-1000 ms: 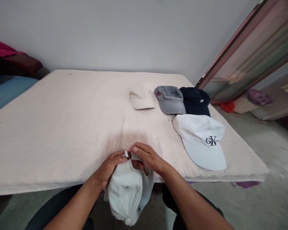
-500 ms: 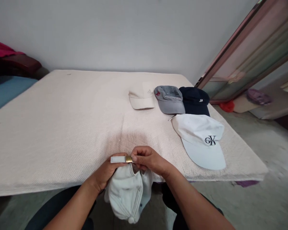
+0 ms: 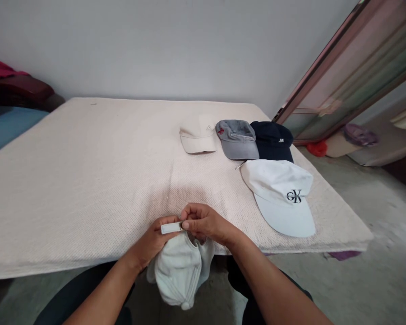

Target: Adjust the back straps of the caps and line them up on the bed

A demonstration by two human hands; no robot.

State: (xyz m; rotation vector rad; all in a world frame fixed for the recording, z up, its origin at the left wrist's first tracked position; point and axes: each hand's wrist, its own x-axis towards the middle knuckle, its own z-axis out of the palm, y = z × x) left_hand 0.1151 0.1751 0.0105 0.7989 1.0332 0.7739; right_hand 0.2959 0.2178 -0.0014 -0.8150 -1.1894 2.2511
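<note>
Over the table's front edge, both hands hold a pale white cap (image 3: 177, 271), crown down and back strap up. My left hand (image 3: 155, 239) is closed around the cap's edge, with the white strap (image 3: 171, 228) lying over its fingers. With thumb and fingers my right hand (image 3: 203, 223) pinches the strap at its metal buckle, which is mostly covered by the thumb. A larger white cap (image 3: 279, 194) with dark letters lies to the right of my right hand.
Farther back on the cloth-covered table (image 3: 88, 180) sit a cream cap (image 3: 198, 137), a grey cap (image 3: 237, 140) and a navy cap (image 3: 272, 142). Behind the table is a grey wall (image 3: 155, 49). A glass-paned door (image 3: 352, 67) stands at the right.
My right thumb has moved onto the buckle, hiding its gold face that showed before. The strap is tilted slightly more. The view has shifted a little; the other caps stay put.
</note>
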